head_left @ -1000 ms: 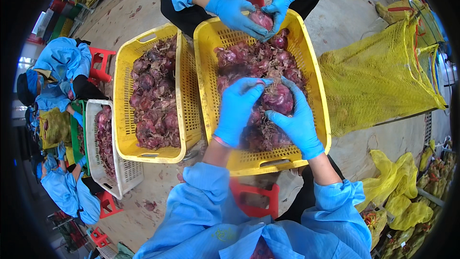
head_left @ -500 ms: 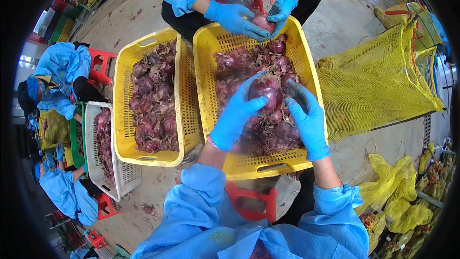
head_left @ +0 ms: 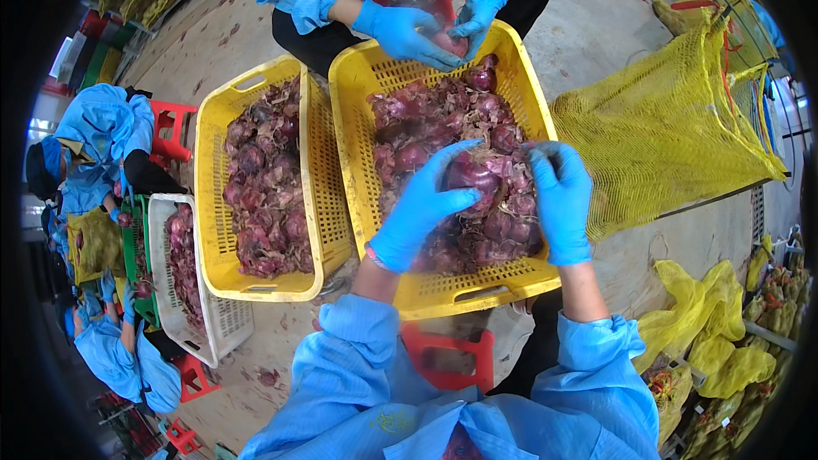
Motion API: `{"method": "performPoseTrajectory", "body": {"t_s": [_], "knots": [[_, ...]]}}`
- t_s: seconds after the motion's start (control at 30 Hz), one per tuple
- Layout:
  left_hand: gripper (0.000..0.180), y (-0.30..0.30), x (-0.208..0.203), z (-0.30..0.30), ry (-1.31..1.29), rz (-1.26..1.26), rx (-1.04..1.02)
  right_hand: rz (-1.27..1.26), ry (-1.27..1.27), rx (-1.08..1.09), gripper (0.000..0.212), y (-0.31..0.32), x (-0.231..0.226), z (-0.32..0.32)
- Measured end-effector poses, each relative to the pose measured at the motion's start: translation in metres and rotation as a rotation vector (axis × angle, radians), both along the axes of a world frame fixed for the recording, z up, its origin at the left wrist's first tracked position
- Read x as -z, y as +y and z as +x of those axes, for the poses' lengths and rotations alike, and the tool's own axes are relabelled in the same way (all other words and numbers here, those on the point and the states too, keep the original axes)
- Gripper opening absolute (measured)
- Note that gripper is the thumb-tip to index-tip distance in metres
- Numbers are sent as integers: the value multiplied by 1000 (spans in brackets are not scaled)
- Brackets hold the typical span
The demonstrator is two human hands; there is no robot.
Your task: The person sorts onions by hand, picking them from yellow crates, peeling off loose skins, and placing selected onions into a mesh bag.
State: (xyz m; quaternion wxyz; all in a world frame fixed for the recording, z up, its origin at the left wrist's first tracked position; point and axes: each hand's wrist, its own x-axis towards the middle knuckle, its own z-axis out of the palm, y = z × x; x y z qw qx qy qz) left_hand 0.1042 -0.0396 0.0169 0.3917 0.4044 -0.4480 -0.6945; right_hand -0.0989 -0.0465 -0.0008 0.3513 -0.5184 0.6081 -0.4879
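My left hand (head_left: 419, 211), in a blue glove, is closed round a red onion (head_left: 474, 182) above the yellow crate (head_left: 348, 158). Thumb and fingers hold the onion from its left side. Just right of it, my right hand (head_left: 564, 200), gloved too, has its fingertips drawn together in a pinch; anything between them is too small to make out. Loose dry skin shows between the onion and these fingertips. Below both hands, the crate is filled with red onions (head_left: 409, 156) and papery peel.
Across the crate, a co-worker's gloved hands (head_left: 417, 37) hold another onion. A second yellow crate (head_left: 204, 196) of onions stands to the left, with a white crate (head_left: 223, 315) beyond. A yellow mesh bag (head_left: 656, 136) is at the right. A red stool (head_left: 447, 358) is near me.
My right hand has moved slightly up and away from the onion, its fingers drawing from spread into a pinch. The onion stays in my left hand. The whole view has shifted slightly.
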Motion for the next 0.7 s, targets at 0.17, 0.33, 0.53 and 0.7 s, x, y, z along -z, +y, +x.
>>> {"method": "performPoseTrajectory", "body": {"t_s": [0.17, 0.33, 0.53, 0.7], "knots": [[63, 3, -3, 3, 479, 232, -79, 27, -120, -89, 26, -5, -5, -4], [66, 0, 12, -3, 97, 51, -8, -135, 117, -214, 26, 10, -13, 15], [73, 3, 6, -9, 129, 26, 43, -108, 76, 28, 15, 0, -6, 5], [78, 5, -7, -21, 191, -20, 8, 301, -679, -221, 59, 2, -2, -12]]}}
